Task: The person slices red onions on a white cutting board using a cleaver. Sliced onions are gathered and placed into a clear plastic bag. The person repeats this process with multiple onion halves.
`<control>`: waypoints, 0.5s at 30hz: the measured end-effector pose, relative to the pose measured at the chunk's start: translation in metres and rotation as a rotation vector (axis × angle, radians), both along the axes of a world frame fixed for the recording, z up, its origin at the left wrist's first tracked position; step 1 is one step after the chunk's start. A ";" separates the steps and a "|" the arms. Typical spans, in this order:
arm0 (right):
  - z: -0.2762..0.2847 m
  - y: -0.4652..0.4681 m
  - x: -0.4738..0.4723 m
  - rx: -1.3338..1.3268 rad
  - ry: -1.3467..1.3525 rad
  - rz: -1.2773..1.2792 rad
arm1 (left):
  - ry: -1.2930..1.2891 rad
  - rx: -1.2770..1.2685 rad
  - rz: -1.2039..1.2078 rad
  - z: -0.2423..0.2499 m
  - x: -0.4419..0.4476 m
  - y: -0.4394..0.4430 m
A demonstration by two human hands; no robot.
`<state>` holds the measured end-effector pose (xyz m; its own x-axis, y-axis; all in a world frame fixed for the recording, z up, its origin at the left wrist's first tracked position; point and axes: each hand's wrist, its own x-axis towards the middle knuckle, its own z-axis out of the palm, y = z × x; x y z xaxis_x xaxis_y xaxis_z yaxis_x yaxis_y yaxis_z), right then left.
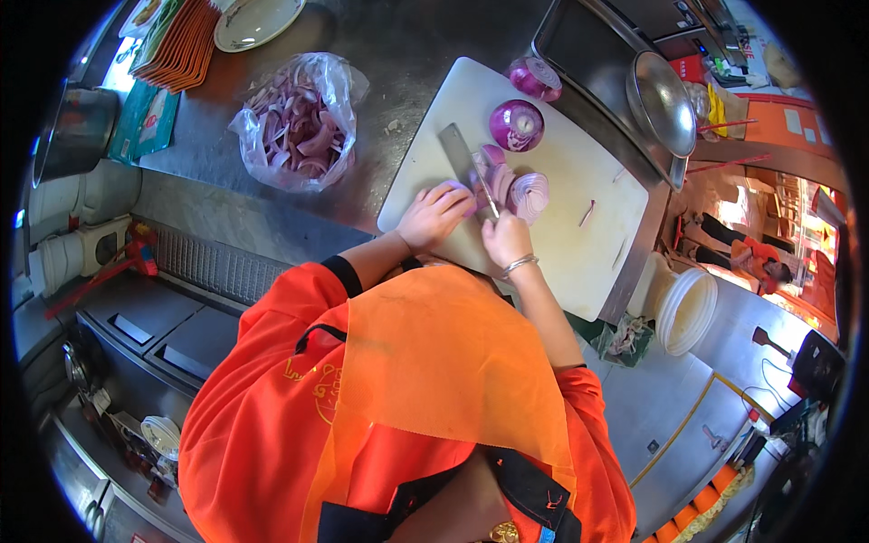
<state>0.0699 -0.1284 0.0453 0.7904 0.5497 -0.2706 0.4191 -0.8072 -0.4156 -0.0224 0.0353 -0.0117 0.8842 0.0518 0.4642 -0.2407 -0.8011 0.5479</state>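
Note:
My right hand is closed around the handle of a kitchen cleaver, its blade over the white cutting board. Beside the blade, my left hand presses a piece of red onion against the board, fingers bent over it. Just right of the blade lie cut onion slices, some leaning on one another. Farther up the board sits a peeled red onion, with a cut onion at the board's upper edge. A clear plastic bag full of sliced onion stands left of the board.
A metal tray and a steel bowl sit beyond the board's right side. Orange stacked trays and a plate occupy the upper left. A white bucket stands right of the counter. Another person is far right.

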 end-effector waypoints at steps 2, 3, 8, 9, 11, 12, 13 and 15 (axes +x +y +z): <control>0.004 -0.008 0.005 -0.039 -0.013 -0.075 | 0.093 0.027 -0.044 0.003 0.010 -0.002; 0.006 -0.010 0.005 -0.011 -0.014 -0.051 | 0.151 0.032 -0.071 0.003 0.015 -0.002; 0.017 -0.007 0.001 -0.037 -0.052 -0.026 | 0.090 -0.060 -0.036 0.005 0.013 0.002; 0.019 -0.005 -0.001 -0.024 -0.066 -0.030 | 0.078 -0.057 -0.031 0.006 0.010 0.005; 0.021 0.000 -0.005 -0.017 -0.031 -0.014 | 0.046 -0.071 -0.030 0.007 0.003 0.010; 0.020 0.005 -0.005 0.001 -0.034 0.007 | 0.066 -0.089 -0.060 0.007 0.001 0.012; 0.019 0.009 -0.005 0.002 -0.034 0.023 | 0.090 -0.083 -0.084 0.008 0.000 0.013; 0.018 0.015 -0.002 -0.058 -0.033 0.023 | 0.103 -0.080 -0.120 0.007 0.003 0.015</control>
